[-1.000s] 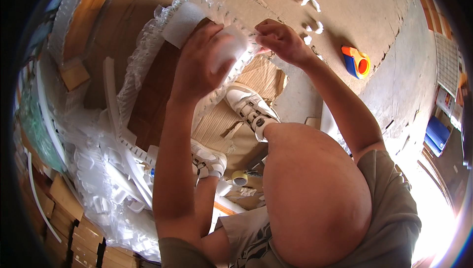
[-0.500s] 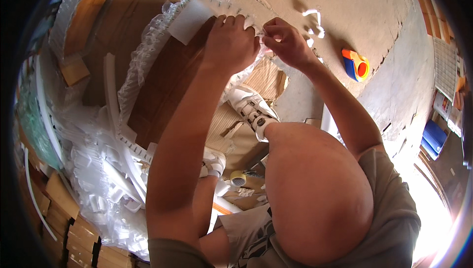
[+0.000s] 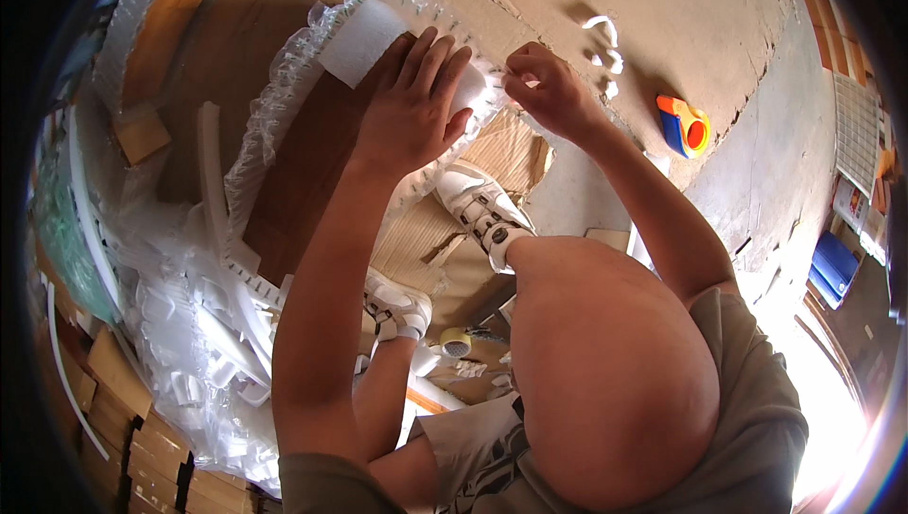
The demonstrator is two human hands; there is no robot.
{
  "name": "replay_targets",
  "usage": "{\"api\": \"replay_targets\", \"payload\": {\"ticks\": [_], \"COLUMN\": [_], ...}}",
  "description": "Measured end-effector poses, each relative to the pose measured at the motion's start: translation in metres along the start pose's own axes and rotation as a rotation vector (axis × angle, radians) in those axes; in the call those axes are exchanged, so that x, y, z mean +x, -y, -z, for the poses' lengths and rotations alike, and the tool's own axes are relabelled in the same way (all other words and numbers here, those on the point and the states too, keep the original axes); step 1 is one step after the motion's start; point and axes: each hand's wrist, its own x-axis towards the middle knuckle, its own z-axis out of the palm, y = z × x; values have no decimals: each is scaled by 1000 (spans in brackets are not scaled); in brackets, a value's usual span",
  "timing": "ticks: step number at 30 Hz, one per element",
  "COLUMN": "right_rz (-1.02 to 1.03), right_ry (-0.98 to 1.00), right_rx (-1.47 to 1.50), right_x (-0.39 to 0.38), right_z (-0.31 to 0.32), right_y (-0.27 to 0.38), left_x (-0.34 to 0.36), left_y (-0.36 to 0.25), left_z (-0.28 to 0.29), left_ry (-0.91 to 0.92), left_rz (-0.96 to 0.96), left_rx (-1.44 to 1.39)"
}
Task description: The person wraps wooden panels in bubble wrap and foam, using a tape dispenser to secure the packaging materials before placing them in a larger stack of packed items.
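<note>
A dark brown wooden board [image 3: 307, 155] lies on clear air-cushion wrap [image 3: 260, 140] that stands up around its edges. White foam sheet [image 3: 364, 41] covers the far end of the board. My left hand [image 3: 411, 112] rests open over that end, fingers spread across the board and the foam. To its right, my right hand [image 3: 553, 93] is raised beside the wrap's far right corner, fingers curled into a pinch. Whatever sits in that pinch, if anything, is too small to make out.
An orange and blue tape dispenser [image 3: 683, 124] sits on the floor at the right, near white curled scraps [image 3: 605, 32]. Corrugated cardboard [image 3: 511, 150] lies by my shoe. Loose plastic wrap [image 3: 189, 353] is piled on the left. A tape roll [image 3: 456, 342] lies between my feet.
My left hand has opened from a curled grip at the wrap's corner and shifted left, flattening over the board and foam. My right hand stays nearly in place, still pinched.
</note>
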Motion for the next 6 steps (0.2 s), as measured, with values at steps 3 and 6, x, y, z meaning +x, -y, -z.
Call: {"api": "replay_targets", "payload": {"ticks": [3, 6], "right_rz": [57, 101], "right_ry": [-24, -67], "right_rx": [-78, -73], "right_x": [-3, -3], "right_z": [-4, -12], "right_y": [4, 6], "left_x": [-6, -19], "left_y": [1, 1], "left_z": [0, -3], "left_ry": [-18, -122], "left_rz": [42, 104], "left_rx": [-75, -145]}}
